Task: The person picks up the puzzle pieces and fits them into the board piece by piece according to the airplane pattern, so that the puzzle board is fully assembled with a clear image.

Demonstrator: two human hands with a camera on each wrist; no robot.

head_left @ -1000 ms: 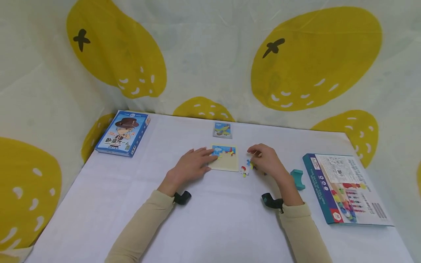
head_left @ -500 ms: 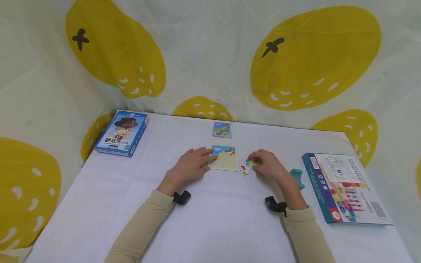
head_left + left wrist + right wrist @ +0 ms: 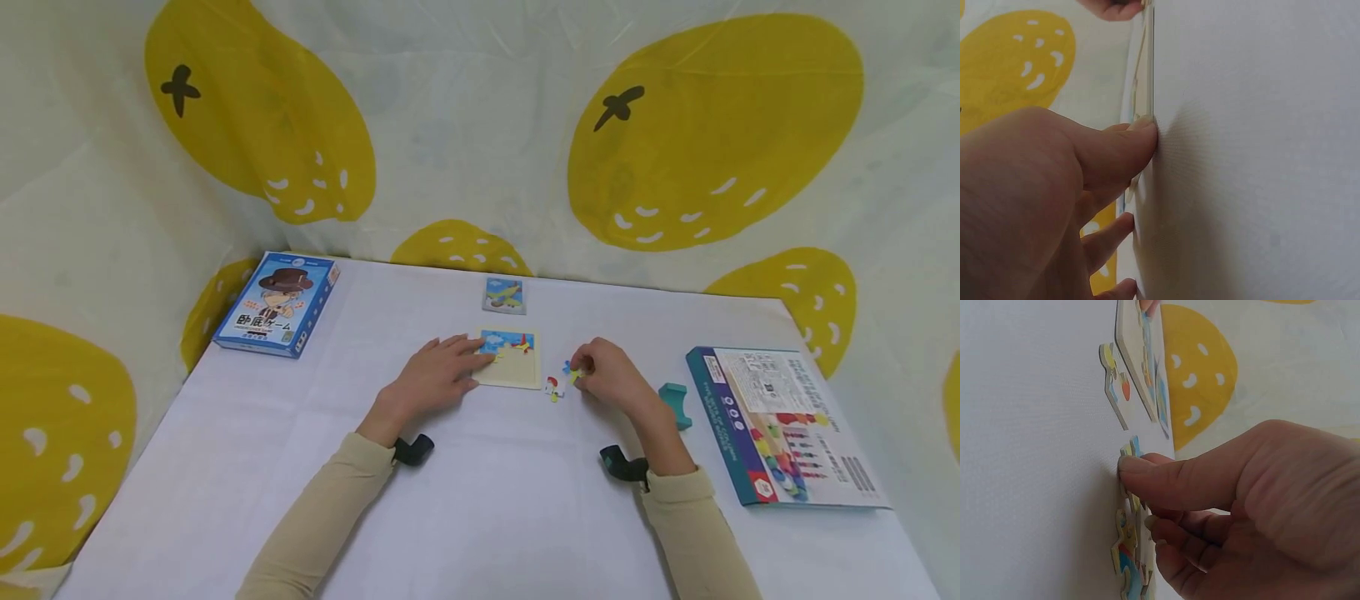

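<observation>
A shallow square puzzle board (image 3: 521, 372) lies on the white table, with blue-sky pieces and a red-tipped piece along its far part. My left hand (image 3: 437, 373) rests on its left side with fingers extended; in the left wrist view the thumb (image 3: 1125, 150) touches the board's edge. To the right of the board, my right hand (image 3: 613, 373) pinches a blue-and-yellow puzzle piece (image 3: 1134, 447) between thumb and forefinger, low over the table. Beside it lies a white puzzle piece with a red patch (image 3: 553, 388). More loose pieces (image 3: 1125, 550) sit below the right fingers, mostly hidden in the head view.
Behind the board lies a small picture card (image 3: 504, 295) showing a yellow aeroplane. A blue game box (image 3: 277, 302) stands at the far left. On the right are a teal curved block (image 3: 675, 405) and a large flat box (image 3: 795, 429).
My right hand has come down from above the loose pieces and now pinches the blue-and-yellow puzzle piece. The left hand stays on the board.
</observation>
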